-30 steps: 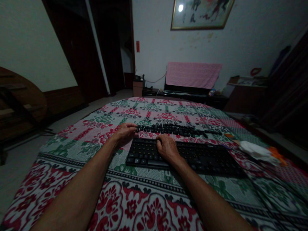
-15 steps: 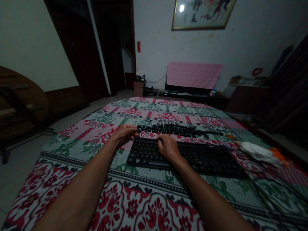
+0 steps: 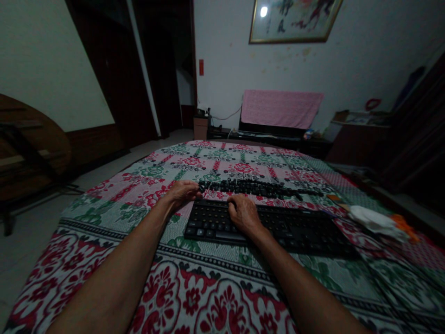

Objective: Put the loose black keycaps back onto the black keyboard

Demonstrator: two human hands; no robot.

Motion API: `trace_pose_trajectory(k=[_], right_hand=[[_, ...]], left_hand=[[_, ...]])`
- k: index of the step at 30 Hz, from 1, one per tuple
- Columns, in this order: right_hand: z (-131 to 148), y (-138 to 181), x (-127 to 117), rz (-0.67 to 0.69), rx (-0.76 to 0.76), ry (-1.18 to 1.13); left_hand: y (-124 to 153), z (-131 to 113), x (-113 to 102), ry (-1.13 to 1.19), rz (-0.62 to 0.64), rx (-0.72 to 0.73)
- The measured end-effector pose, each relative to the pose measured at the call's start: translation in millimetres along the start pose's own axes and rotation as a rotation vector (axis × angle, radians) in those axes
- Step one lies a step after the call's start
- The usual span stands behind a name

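Note:
A black keyboard (image 3: 302,229) lies on the patterned tablecloth, with some of its keys off and bare sockets showing in the upper rows. Behind it stretches a long heap of loose black keycaps (image 3: 257,187). My left hand (image 3: 182,191) is at the heap's left end, thumb and fingers closed together around a black keycap at the fingertips. Over the keyboard's left-middle part rests my right hand (image 3: 244,214), its fingers curled in. What they hold, if anything, is hidden by the hand.
A crumpled white cloth or bag (image 3: 373,218) and an orange item (image 3: 405,227) lie right of the keyboard, near dark cables. The tablecloth (image 3: 222,301) covers the table. Beyond it stand a low cabinet and a pink towel (image 3: 281,107) draped over a screen-like shape.
Almost nothing differs. Both hands keep their places and the keyboard and keycaps lie as before; the whole view has shifted very slightly.

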State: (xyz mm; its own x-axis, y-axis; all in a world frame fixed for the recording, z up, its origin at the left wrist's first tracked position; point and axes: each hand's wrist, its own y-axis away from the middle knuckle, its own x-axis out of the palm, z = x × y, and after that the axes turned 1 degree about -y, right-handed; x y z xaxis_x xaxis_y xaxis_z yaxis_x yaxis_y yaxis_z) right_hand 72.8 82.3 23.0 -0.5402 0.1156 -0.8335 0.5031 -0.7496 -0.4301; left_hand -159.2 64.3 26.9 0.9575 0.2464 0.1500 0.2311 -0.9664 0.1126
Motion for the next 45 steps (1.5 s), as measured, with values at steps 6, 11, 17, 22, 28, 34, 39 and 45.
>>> trace_pose_trajectory(k=[6,11,17,22,28,34,39,45], right_hand=[[-0.7,-0.8,-0.9,0.008,0.009,0.01],[2.3,-7.9,-5.6,0.111,0.042,0.038],[3.1,-24.8,-14.1,0.34,-0.045,-0.006],[-15.6,-33.7,-26.9,0.499,-0.082,-0.134],[-45.8,-29.0,-41.7,0.533,0.089,-0.218],[-64.2,-26.2,-61.6,0.667,0.15,-0.304],[-64.6,-25.8,-65.3,0.622,0.187,-0.216],[-55.8,-26.8,-61.8,0.618,0.113,-0.181]], left_hand=[[0.9,1.9,-0.1,0.017,-0.013,0.009],[0.8,2.2,-0.8,0.027,-0.029,0.005],[-0.5,2.6,-1.2,0.027,-0.022,-0.008],[-2.3,3.6,-2.8,0.046,-0.003,-0.018],[-3.4,4.9,-2.9,0.045,-0.007,-0.011],[-2.8,4.3,-2.2,0.021,-0.009,-0.003],[-0.8,2.4,-0.5,-0.004,-0.012,-0.007],[-0.3,2.1,-0.9,-0.01,-0.02,-0.009]])
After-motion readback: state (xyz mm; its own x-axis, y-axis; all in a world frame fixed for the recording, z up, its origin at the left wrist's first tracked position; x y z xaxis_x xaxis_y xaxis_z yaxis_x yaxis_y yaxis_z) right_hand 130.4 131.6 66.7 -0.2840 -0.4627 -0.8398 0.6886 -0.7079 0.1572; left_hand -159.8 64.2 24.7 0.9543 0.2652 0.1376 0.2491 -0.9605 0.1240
